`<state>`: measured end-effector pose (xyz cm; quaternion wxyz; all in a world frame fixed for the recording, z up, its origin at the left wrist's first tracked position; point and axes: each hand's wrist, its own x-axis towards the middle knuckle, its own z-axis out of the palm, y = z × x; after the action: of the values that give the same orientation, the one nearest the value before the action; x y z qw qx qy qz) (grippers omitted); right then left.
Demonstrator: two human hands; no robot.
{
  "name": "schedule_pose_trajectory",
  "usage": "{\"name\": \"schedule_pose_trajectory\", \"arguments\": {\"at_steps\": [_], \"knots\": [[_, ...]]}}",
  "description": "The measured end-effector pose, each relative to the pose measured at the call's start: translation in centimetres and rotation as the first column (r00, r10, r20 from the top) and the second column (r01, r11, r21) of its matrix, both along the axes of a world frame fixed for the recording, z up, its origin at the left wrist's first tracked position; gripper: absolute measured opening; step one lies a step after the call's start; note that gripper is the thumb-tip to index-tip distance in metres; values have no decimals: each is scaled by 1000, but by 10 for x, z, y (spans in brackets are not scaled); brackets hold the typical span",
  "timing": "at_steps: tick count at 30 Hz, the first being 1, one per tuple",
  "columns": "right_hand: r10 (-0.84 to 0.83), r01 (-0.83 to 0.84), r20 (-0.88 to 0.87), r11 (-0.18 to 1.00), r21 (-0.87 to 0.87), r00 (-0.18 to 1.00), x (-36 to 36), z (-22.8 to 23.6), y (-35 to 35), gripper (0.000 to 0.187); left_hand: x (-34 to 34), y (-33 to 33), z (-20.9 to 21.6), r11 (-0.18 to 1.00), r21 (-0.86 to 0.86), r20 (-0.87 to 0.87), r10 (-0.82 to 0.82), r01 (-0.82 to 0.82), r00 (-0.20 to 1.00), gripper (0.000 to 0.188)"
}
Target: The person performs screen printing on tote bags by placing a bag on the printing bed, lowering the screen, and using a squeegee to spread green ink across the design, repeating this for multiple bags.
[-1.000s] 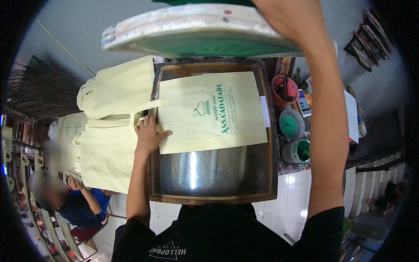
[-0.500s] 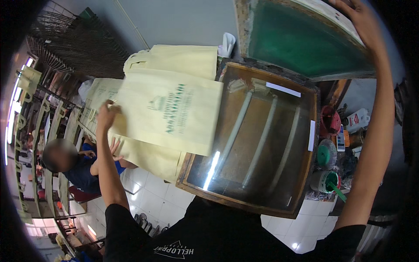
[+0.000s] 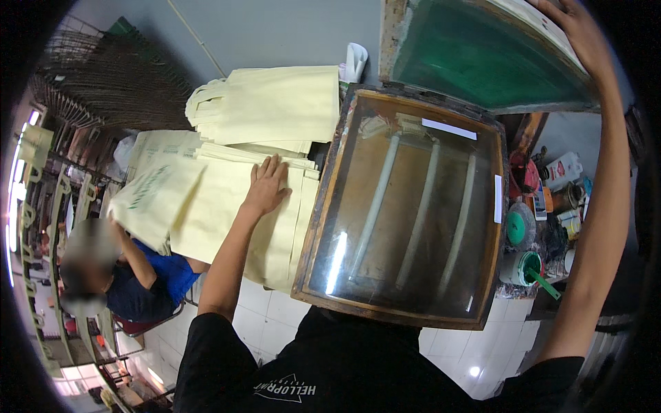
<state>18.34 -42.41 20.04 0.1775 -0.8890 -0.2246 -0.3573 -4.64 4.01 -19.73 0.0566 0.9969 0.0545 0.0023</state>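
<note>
My left hand [image 3: 267,187] lies with outstretched fingers on a stack of pale yellow fabric bags [image 3: 227,206], to the left of a glass-topped printing table [image 3: 413,220]. My right hand [image 3: 575,34], high at the right, grips the upper edge of a raised screen-printing frame [image 3: 482,62] with green mesh. The frame tilts up from the table's far side. A bag with green print [image 3: 151,193] droops by the raised hand of a seated co-worker [image 3: 134,258].
More plain bags [image 3: 275,103] are piled at the back left, by a wire rack [image 3: 117,76]. Right of the table sit an open tub of green ink [image 3: 521,267] with a green-handled tool, a red container [image 3: 525,175] and a white bottle [image 3: 564,168]. Hanging racks line the far left.
The printed bag has gone left off the glass, from my left hand to the co-worker's side. My left hand has moved right onto the plain bags; my right hand still holds the screen frame up.
</note>
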Motion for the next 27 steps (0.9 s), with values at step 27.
{"name": "schedule_pose_trajectory", "arguments": {"at_steps": [27], "knots": [[32, -31, -34, 999, 6, 999, 0, 1, -15, 40, -60, 66, 256, 779, -604, 481, 189, 168, 856, 16]]}}
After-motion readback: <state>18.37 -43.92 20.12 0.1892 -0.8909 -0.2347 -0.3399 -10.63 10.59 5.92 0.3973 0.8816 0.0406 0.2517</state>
